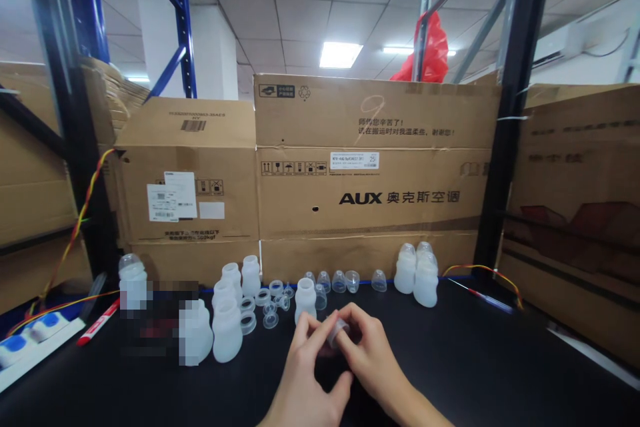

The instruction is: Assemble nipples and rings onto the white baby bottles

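Observation:
Both hands meet over the near middle of the table, fingers curled round a small translucent bottle ring (339,332). My left hand (313,360) pinches it from the left, and my right hand (367,347) grips it from the right with a fingertip at its opening. Fingers cover most of the ring, so whether a nipple sits in it cannot be made out. Just behind my left hand stands an open white baby bottle (305,300). Loose rings (248,323) and clear nipples (271,317) lie to its left. Several clear dome caps (353,281) stand behind.
Several open bottles (227,330) stand left of centre. Capped bottles (425,280) are at the back right, another capped bottle (133,280) at the far left. A red marker (99,323) and a power strip (43,340) lie left. Cardboard (370,213) walls the back; a screwdriver (483,298) lies right.

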Demonstrator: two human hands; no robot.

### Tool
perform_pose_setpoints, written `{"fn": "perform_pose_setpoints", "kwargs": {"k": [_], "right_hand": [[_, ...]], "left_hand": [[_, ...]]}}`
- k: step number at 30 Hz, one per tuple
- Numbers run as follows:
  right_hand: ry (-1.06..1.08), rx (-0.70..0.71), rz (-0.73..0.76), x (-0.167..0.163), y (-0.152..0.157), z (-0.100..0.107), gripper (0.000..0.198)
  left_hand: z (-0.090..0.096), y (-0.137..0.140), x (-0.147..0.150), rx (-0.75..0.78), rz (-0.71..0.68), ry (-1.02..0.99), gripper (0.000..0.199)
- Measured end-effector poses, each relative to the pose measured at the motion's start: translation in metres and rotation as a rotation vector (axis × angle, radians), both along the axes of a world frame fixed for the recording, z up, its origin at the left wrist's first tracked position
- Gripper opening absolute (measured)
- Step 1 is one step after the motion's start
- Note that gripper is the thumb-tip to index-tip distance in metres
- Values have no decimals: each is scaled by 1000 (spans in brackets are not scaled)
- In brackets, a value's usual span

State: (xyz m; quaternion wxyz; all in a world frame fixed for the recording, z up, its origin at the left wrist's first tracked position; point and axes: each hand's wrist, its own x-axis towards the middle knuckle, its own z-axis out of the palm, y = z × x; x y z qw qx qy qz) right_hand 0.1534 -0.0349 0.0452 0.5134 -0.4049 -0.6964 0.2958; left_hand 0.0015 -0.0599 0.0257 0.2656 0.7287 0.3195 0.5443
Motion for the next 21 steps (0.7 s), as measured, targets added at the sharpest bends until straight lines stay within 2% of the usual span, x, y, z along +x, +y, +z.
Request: {"fn": "perform_pose_setpoints", "kwargs": {"k": [6,11,16,21], "right_hand": [[38,-11,-34,0,8,-12,10],[40,-22,-57,-1,8,-16,13],[31,-19,-83,-2,7,-14,15],[27,-23,-97,-1,9,-12,14]], "left_hand": [[-18,4,4,-164,-13,-135,80],[-23,4,3,-144,-64,-129,84],[-23,2,5,-128,-40,-86,86],[-16,-1,6,-122,-40,-61,83]]}}
